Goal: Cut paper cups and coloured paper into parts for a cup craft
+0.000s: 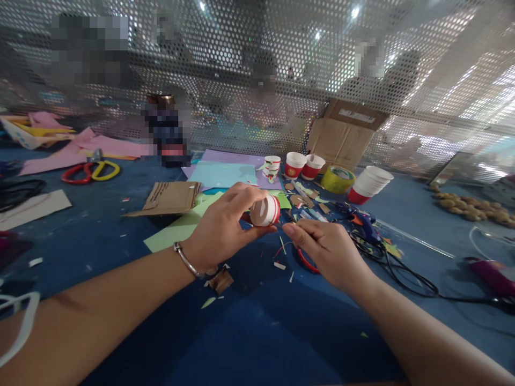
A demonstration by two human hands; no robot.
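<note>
My left hand (227, 225), with a metal bangle at the wrist, grips a small white round piece with red stripes (266, 210), like a cut-down paper cup. It is tipped on its side, held between thumb and fingers above the blue table (257, 327). Just right of it, my right hand (324, 244) is closed in a pinch, thumb towards the striped piece. What sits in that pinch is too small to make out. Below the right hand a red loop (308, 261) shows, partly hidden, perhaps a scissors handle. Paper scraps (279, 265) lie beneath both hands.
Behind stand paper cups (295, 165), a decorated white cup (271, 167), yellow tape (338, 179) and stacked cups (369, 185). A blue glue gun (366, 225) with black cable lies right. Left are cardboard (171, 198), coloured paper (223, 174) and scissors (90, 170). Perforated metal mesh (225, 64) rises behind.
</note>
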